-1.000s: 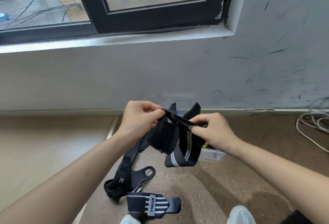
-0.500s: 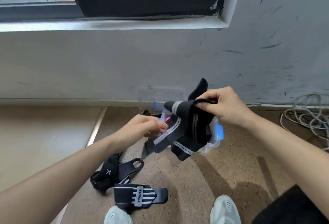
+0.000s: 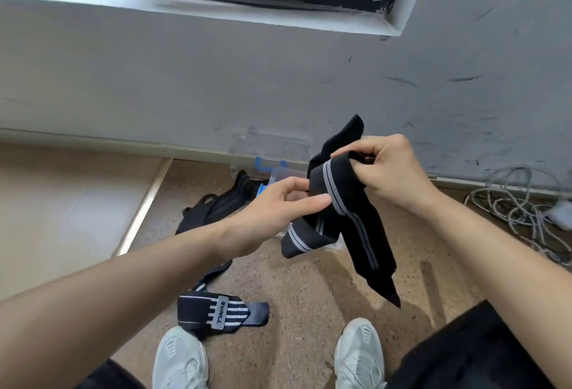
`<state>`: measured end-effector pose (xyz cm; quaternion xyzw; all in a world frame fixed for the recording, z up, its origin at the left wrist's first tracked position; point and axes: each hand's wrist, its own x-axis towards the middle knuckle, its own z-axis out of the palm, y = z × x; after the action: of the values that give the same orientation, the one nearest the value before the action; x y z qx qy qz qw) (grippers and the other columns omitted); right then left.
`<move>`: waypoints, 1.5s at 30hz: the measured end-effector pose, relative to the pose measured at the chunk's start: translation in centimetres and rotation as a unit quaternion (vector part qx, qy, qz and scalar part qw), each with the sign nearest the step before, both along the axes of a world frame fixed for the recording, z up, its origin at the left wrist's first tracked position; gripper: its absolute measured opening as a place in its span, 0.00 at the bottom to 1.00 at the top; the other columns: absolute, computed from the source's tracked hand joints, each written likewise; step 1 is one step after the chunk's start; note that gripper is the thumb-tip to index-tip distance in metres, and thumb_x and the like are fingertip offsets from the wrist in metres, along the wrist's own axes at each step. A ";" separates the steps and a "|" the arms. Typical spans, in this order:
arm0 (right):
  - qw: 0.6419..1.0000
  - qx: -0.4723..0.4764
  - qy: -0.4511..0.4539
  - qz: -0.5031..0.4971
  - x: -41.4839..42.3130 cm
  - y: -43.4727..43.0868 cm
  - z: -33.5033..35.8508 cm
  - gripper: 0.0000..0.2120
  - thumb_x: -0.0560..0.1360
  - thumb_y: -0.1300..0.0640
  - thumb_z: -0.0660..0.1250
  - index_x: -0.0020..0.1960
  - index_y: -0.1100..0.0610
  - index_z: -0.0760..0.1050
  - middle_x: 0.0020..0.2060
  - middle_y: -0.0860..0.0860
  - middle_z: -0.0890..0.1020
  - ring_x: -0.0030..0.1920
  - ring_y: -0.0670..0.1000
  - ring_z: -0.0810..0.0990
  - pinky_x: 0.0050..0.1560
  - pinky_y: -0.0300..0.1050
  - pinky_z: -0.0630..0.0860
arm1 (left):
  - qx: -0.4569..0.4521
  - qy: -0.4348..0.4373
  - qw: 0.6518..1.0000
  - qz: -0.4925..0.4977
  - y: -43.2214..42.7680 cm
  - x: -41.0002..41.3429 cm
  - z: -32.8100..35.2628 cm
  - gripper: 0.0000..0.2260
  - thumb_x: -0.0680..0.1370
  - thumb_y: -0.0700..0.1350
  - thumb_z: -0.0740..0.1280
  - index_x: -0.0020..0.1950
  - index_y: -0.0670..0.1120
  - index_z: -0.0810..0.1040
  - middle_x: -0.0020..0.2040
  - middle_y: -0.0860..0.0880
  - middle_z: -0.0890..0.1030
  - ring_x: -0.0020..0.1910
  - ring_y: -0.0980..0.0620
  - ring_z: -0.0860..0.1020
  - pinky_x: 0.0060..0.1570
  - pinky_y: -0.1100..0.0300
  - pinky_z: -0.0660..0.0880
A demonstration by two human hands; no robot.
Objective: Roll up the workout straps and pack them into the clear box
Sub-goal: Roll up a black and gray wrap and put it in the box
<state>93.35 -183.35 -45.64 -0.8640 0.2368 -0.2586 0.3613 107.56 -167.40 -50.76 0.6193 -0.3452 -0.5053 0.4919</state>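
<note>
My right hand grips the top of a black workout strap with grey stripes, which hangs folded in the air above the floor. My left hand reaches in from the left, its thumb and fingers pinching the strap's edge. The clear box with blue latches stands on the floor by the wall, mostly hidden behind my hands and the strap; its clear lid leans against the wall. A second striped strap with a label lies near my left shoe. More black straps lie left of the box.
My two pale shoes stand at the bottom of the view on brown speckled floor. A tangle of white cable lies at the right by the grey wall. A metal strip divides this floor from a beige floor on the left.
My right hand lifted the strap up and to the right. My left hand dropped its dark strap to the floor and came back to the hanging strap. The view tilted down.
</note>
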 end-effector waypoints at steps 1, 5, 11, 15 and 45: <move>1.000 -0.011 -0.007 -0.007 0.0 0.1 0.0 0.11 0.73 0.66 0.71 0.47 0.53 0.87 0.40 0.44 0.87 0.42 0.40 0.85 0.45 0.34 0.78 | -0.001 0.013 1.000 0.000 -0.1 -0.2 -0.1 0.20 0.78 0.53 0.74 0.67 0.50 0.76 0.59 0.50 0.86 0.59 0.56 0.84 0.57 0.62 0.77; 0.999 -0.043 -0.016 -0.022 0.0 -0.1 -0.1 0.10 0.73 0.66 0.72 0.49 0.54 0.87 0.40 0.43 0.86 0.42 0.41 0.85 0.46 0.37 0.79 | -0.007 0.003 1.000 -0.014 0.2 -0.4 -0.6 0.14 0.80 0.45 0.72 0.63 0.41 0.79 0.58 0.45 0.86 0.57 0.51 0.85 0.53 0.66 0.79; 0.996 -0.024 0.017 -0.086 -0.3 -2.1 -0.2 0.11 0.74 0.65 0.69 0.49 0.53 0.87 0.39 0.46 0.87 0.44 0.42 0.84 0.46 0.33 0.77 | 0.018 -0.066 0.996 -0.058 1.7 0.8 -1.2 0.09 0.81 0.43 0.71 0.44 0.46 0.73 0.39 0.49 0.82 0.40 0.58 0.80 0.49 0.63 0.74; 0.994 0.001 0.030 -0.110 -0.5 -2.9 -0.6 0.09 0.74 0.63 0.69 0.47 0.54 0.87 0.31 0.44 0.83 0.33 0.39 0.79 0.39 0.36 0.76 | 0.014 0.000 1.000 -0.025 2.1 0.9 -1.4 0.08 0.81 0.35 0.69 0.49 0.44 0.71 0.48 0.39 0.84 0.48 0.48 0.83 0.58 0.53 0.78; 0.981 0.143 0.095 0.088 0.6 1.1 -1.6 0.15 0.71 0.49 0.78 0.57 0.48 0.84 0.52 0.44 0.85 0.56 0.44 0.82 0.59 0.39 0.77 | -0.005 -0.102 0.991 -0.084 3.8 4.9 4.2 0.18 0.72 0.39 0.66 0.61 0.44 0.82 0.53 0.42 0.86 0.48 0.51 0.83 0.49 0.62 0.79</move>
<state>93.98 -182.24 -47.25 -0.8416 0.2276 -0.1057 0.4782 112.50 -163.60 -46.59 0.6342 -0.4470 -0.4773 0.4126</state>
